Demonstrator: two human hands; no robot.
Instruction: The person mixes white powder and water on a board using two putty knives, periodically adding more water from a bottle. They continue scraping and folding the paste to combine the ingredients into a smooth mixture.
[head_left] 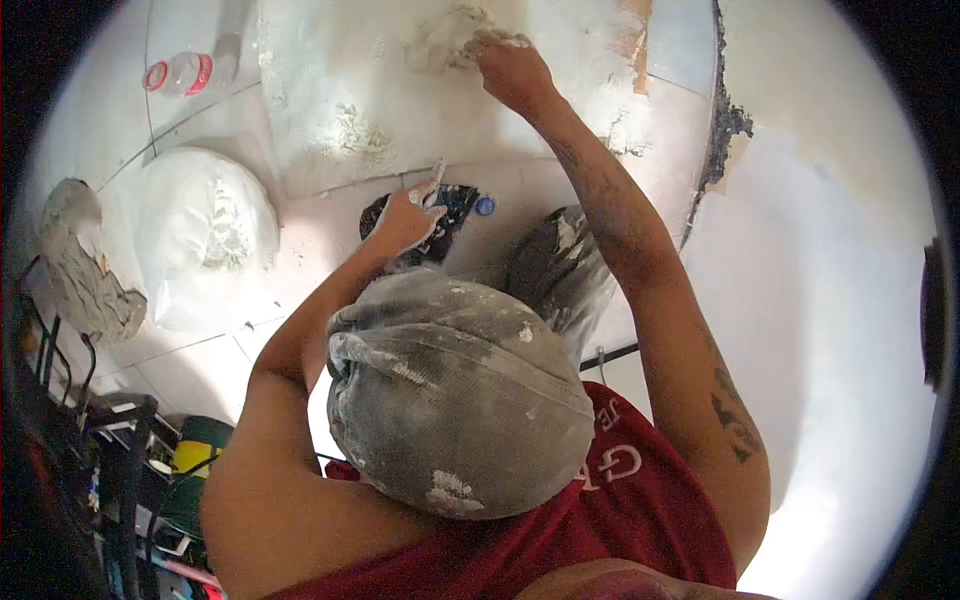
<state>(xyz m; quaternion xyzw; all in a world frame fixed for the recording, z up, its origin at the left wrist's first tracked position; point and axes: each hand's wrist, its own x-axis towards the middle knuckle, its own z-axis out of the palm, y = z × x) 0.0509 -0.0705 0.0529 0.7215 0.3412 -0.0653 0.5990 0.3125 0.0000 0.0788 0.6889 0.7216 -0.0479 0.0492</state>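
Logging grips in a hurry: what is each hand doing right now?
Left hand: closed, holding a thin plaster-smeared tool.
Right hand: closed, fingers curled on a pale lump against the white surface.

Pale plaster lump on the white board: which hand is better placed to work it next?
Probably right. The right hand lies on the pale plaster lump at the top of the white board. The left hand sits lower, apart from it, its grip closed on a thin pale tool.
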